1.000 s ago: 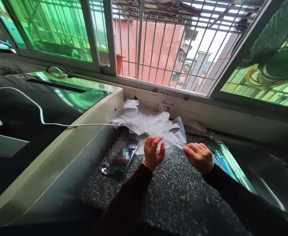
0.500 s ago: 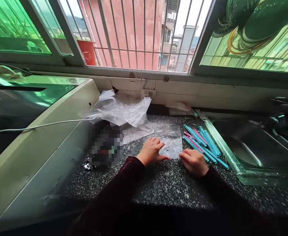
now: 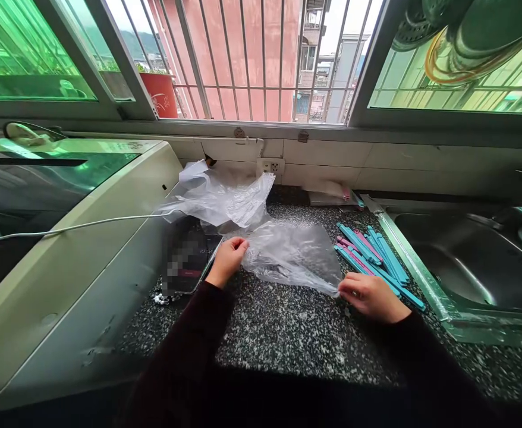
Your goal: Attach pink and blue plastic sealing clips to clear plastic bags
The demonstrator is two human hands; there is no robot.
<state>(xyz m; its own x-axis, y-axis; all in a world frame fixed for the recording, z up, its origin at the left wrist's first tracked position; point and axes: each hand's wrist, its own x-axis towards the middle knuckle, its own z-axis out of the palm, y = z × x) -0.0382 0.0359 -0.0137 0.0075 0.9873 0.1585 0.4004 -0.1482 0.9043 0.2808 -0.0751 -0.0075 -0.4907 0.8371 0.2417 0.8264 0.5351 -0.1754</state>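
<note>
**Holding a clear plastic bag (image 3: 299,252) across the speckled table (image 3: 288,339)**

Pinching its near right corner in the right hand (image 3: 374,297), and, apparently, its left edge between closed thumb and fingers of the left hand (image 3: 228,263). Crowded behind and to the left by crumpled white plastic (image 3: 225,196), touching the bag. Hemmed in by a partly pixelated phone (image 3: 198,258) beside the left wrist, and by loosely piled teal and pink strips (image 3: 377,255) near the right hand. Bordered farther right by a metal sink (image 3: 443,255).
</note>
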